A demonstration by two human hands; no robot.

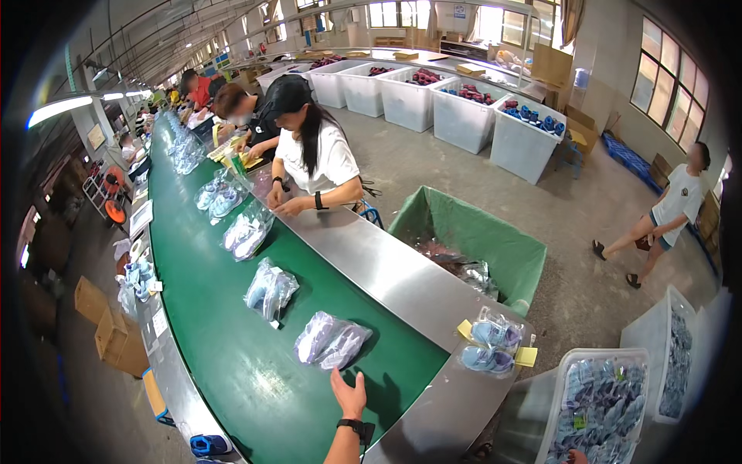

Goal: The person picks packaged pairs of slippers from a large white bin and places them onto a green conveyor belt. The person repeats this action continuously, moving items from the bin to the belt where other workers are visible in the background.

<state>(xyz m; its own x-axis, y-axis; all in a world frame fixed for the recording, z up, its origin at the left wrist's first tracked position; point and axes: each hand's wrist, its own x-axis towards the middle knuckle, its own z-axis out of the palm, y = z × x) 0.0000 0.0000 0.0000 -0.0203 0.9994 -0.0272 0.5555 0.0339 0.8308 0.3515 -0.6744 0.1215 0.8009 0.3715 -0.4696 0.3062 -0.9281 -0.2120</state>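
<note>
My left hand (352, 396), with a dark band at its wrist, reaches over the near end of the green conveyor belt (263, 371). Its fingers are apart and it holds nothing. Just beyond the fingertips lies a pair of pale lilac shoes in a clear bag (332, 340). Farther up the belt follows another bagged pair (270, 291), then several more. Only a small part of my right hand (576, 458) shows at the lower edge, over a white bin (570, 362) packed with bagged bluish shoes. Its fingers are mostly hidden.
A bagged blue pair with yellow tags (491, 345) rests on the metal ledge (417, 417) at right. Beyond stands a green-lined bin (495, 247). Co-workers, one in a white shirt (321, 151), work along the belt; another person (680, 193) is at far right. White tubs (525, 151) line the back.
</note>
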